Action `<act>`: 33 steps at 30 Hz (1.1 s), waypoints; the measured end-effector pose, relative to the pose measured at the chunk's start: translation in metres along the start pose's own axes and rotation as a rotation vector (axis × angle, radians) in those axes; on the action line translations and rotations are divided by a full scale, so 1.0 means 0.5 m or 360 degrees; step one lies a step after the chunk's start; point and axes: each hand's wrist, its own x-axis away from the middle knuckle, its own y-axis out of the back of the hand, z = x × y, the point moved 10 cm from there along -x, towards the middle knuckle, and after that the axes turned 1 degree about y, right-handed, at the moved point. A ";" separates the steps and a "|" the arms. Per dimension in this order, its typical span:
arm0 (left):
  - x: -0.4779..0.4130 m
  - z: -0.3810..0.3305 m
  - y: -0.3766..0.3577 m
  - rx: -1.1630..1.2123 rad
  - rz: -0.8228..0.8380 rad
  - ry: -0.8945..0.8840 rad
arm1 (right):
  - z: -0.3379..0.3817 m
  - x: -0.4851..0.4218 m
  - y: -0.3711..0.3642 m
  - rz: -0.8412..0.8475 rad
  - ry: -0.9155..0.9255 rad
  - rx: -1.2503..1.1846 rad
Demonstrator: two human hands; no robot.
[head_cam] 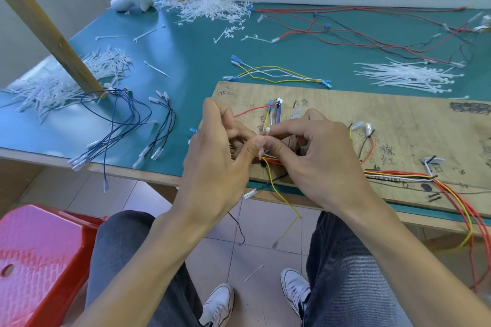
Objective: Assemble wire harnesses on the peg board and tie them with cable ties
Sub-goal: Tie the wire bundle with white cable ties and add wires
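A green table (186,66) strewn with loose ties (403,77) and spare wires (276,73) carries a wooden board (398,119); a red stool (39,260) stands on the tiled floor (260,247). At the board's left end, the left hand (215,162) and right hand (318,156) touch, both pinching a white tie (263,145) at the wire bundle (271,160).

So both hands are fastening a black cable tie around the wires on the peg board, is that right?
No: the head view shows the cable tie is white, not black. Left hand and right hand fasten it around the wires on the peg board.
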 end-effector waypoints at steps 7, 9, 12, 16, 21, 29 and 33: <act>0.005 -0.003 0.003 0.0041 -0.0107 -0.0039 | 0.011 0.000 -0.001 -0.0009 0.0085 0.0038; 0.004 -0.002 0.005 0.0056 -0.0120 -0.0040 | 0.013 0.000 -0.003 -0.0003 0.0107 0.0060; 0.002 0.000 0.004 0.0062 -0.0102 -0.0029 | 0.012 0.000 -0.006 0.0006 0.0130 0.0060; 0.002 -0.001 0.004 0.0052 -0.0099 -0.0034 | 0.016 0.000 -0.009 0.0027 0.0169 0.0068; 0.003 -0.001 0.007 0.0063 -0.0137 -0.0060 | 0.028 -0.001 -0.012 0.0061 0.0255 0.0097; -0.001 -0.002 0.001 0.0079 -0.0080 -0.0070 | 0.010 -0.003 -0.010 0.0053 0.0183 0.0034; 0.000 -0.001 0.001 0.0077 -0.0088 -0.0063 | 0.017 -0.002 -0.013 0.0075 0.0223 0.0053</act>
